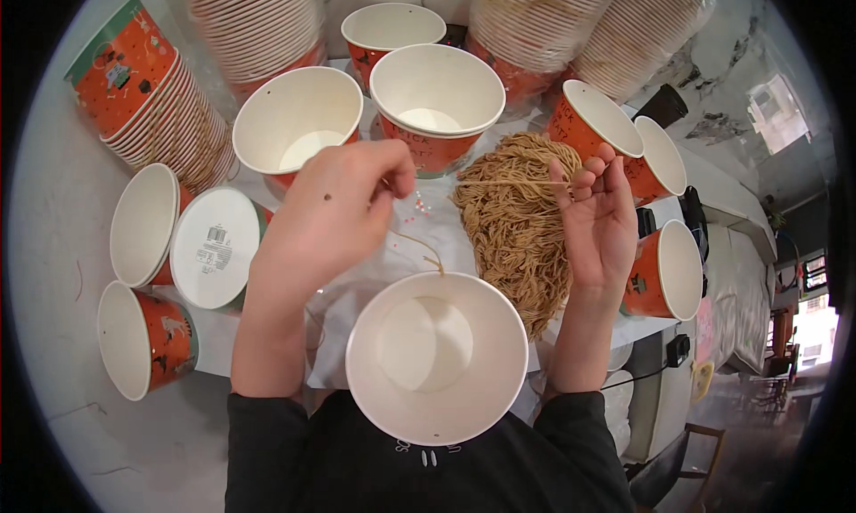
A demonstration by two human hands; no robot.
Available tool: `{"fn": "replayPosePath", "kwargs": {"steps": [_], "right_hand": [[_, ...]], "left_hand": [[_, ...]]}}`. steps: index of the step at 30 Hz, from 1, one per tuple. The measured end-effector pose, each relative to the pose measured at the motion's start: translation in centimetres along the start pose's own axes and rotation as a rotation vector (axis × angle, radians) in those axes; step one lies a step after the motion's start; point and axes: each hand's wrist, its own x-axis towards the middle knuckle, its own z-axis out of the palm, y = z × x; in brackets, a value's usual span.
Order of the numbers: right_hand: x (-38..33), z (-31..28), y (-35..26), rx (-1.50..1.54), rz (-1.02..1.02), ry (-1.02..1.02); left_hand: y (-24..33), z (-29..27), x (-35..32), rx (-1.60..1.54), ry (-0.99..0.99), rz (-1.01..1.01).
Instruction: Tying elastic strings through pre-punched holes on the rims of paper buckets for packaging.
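Note:
A white-lined paper bucket rests against my chest, its mouth facing up. My left hand pinches a thin tan cord that runs taut across to my right hand, which also pinches it. One loose end of the cord curls down to the bucket's far rim. Behind the cord lies a large bundle of the same tan cords on the table.
Several open orange paper buckets stand or lie around the bundle, some on their sides at left and right. Tall nested stacks of buckets line the back. A wooden chair is at lower right.

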Motion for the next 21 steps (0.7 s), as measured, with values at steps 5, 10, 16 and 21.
{"fn": "replayPosePath", "kwargs": {"steps": [5, 10, 16, 21], "right_hand": [[-0.1, 1.0, 0.0, -0.115, -0.079, 0.142], [-0.7, 1.6, 0.7, -0.314, -0.173, -0.01], [-1.9, 2.5, 1.2, -0.763, -0.238, -0.143], [-1.8, 3.1, 1.6, -1.431, -0.422, -0.238]], "left_hand": [[-1.2, -0.4, 0.8, 0.247, 0.131, -0.021], [-1.4, 0.0, 1.4, 0.322, 0.359, -0.055], [-0.5, -0.6, 0.5, 0.479, 0.26, -0.133], [4.7, -1.7, -5.4, 0.029, -0.682, 0.377]]}}
